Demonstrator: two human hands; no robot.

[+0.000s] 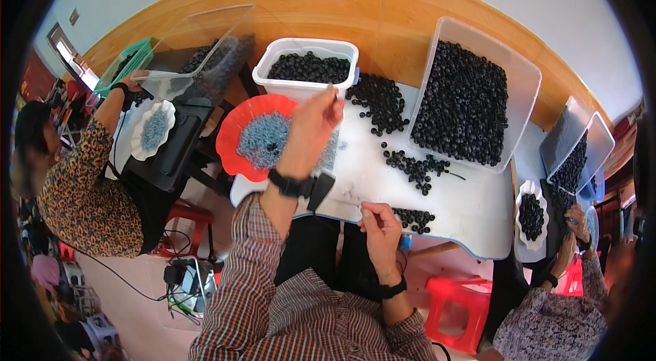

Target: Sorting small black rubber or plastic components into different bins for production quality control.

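Observation:
My left hand [316, 122] is raised over the table beside the red scalloped dish [229, 130], its fingers pinched together near the white tub's front. What they hold, if anything, is too small to make out. The dish contains many small silvery-blue pieces [263, 139]. My right hand [381, 226] is at the table's near edge, thumb and fingers also pressed together, and I cannot tell what is between them. Just right of it lies a small group of black round pieces [414, 219], like little wheels. More of them form loose piles [383, 103] farther back.
Behind stands a white tub [305, 90] of black pieces; a big clear bin [523, 81] of them leans at the right. A co-worker [96, 183] sits at the left, another [553, 313] at the right. Red stools [454, 313] stand below the white table [471, 214].

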